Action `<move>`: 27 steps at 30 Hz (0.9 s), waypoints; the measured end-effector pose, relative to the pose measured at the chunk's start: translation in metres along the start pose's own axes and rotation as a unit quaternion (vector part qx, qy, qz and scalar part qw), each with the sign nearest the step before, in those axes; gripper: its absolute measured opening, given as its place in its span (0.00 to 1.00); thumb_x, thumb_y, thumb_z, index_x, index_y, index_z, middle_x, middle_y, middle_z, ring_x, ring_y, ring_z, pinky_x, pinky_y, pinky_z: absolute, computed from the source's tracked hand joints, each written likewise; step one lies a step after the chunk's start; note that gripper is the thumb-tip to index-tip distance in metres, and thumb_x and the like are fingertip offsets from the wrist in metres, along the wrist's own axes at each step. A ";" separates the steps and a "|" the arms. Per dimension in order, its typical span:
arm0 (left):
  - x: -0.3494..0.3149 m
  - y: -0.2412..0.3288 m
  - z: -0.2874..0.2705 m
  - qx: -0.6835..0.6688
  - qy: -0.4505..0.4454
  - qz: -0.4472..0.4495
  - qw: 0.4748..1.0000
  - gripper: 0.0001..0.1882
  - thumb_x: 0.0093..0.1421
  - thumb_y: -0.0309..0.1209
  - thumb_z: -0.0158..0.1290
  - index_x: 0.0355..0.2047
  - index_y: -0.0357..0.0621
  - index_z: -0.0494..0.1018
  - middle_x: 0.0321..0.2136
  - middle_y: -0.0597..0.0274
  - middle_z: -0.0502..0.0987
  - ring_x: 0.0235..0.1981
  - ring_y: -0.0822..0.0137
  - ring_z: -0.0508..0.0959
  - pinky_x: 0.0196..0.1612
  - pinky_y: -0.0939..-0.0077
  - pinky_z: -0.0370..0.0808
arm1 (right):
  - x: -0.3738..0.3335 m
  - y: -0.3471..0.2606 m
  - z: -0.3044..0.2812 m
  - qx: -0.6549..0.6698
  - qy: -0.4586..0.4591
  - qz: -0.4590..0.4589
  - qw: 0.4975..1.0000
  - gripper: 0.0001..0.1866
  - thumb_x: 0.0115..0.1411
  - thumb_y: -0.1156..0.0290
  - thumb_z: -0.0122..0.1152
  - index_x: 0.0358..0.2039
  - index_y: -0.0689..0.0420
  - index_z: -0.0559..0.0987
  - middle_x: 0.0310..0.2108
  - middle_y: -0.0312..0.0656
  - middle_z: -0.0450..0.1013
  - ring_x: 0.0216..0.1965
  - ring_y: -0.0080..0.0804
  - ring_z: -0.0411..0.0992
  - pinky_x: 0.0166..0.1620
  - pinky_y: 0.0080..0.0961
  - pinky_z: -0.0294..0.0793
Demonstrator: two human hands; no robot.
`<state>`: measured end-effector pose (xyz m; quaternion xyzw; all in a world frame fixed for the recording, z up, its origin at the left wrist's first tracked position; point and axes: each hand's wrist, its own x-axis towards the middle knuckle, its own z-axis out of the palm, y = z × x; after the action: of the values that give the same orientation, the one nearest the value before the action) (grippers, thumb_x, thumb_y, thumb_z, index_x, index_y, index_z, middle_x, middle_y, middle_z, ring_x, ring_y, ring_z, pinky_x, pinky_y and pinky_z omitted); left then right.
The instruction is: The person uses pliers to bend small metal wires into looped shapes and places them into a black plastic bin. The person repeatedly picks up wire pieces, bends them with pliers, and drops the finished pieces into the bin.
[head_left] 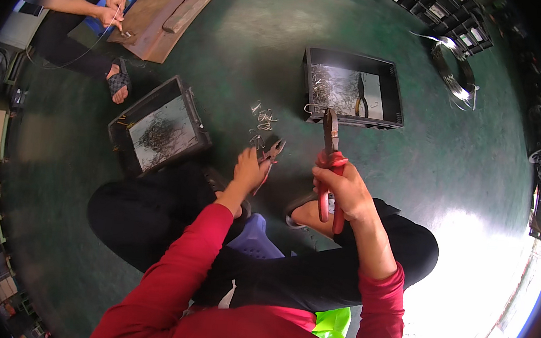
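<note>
Right of one black rectangular plastic crate (193, 106), in the left hand (247, 168), one pair of red-handled steel pliers (271, 151) is clasped; a second red-handled pair (331, 132) is gripped by the right hand (346, 191), near a second black crate (358, 62).

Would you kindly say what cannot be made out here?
In the head view:
Left pliers: handles partly covered by the left hand.
Wire pieces in the left bin: too tangled and small to count.
Purple object: mostly hidden by the black trousers.
Co-worker: head cut off by the upper edge.
</note>
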<state>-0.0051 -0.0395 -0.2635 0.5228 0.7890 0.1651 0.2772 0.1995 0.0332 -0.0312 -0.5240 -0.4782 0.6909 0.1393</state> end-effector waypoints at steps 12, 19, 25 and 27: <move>-0.017 -0.041 0.042 0.338 -0.126 0.080 0.929 0.48 0.45 0.32 0.63 0.65 0.58 0.50 0.56 0.45 0.60 0.57 0.43 0.62 0.50 0.39 0.67 | 0.010 -0.007 -0.019 0.133 -0.019 0.048 0.990 0.15 0.56 0.70 0.57 0.42 0.62 0.69 0.31 0.42 0.72 0.33 0.32 0.74 0.39 0.31 0.75; 0.013 -0.031 0.017 0.047 -0.181 -0.109 0.976 0.27 0.47 0.24 0.54 0.51 0.45 0.67 0.45 0.52 0.73 0.46 0.53 0.74 0.45 0.55 0.72 | 0.005 -0.015 -0.012 0.359 -0.121 0.065 0.923 0.13 0.57 0.75 0.54 0.43 0.58 0.66 0.32 0.44 0.71 0.34 0.44 0.75 0.42 0.44 0.77; 0.013 0.032 -0.070 -0.424 -0.194 -0.135 0.874 0.25 0.49 0.19 0.44 0.50 0.37 0.70 0.45 0.53 0.76 0.43 0.63 0.76 0.43 0.70 0.71 | -0.001 -0.022 -0.007 0.219 -0.074 0.059 0.971 0.15 0.58 0.72 0.56 0.44 0.60 0.67 0.32 0.43 0.71 0.33 0.36 0.75 0.41 0.40 0.78; -0.001 0.056 -0.109 -0.485 -0.185 -0.103 0.848 0.26 0.49 0.17 0.43 0.51 0.37 0.70 0.43 0.53 0.77 0.42 0.67 0.75 0.40 0.76 0.69 | -0.004 -0.022 -0.004 0.183 -0.066 0.045 0.980 0.11 0.58 0.69 0.56 0.38 0.62 0.71 0.29 0.43 0.72 0.32 0.34 0.75 0.39 0.35 0.76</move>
<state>-0.0299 -0.0147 -0.1461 0.2581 0.5915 0.3976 0.6522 0.1977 0.0429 -0.0113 -0.4638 -0.3283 0.8052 0.1698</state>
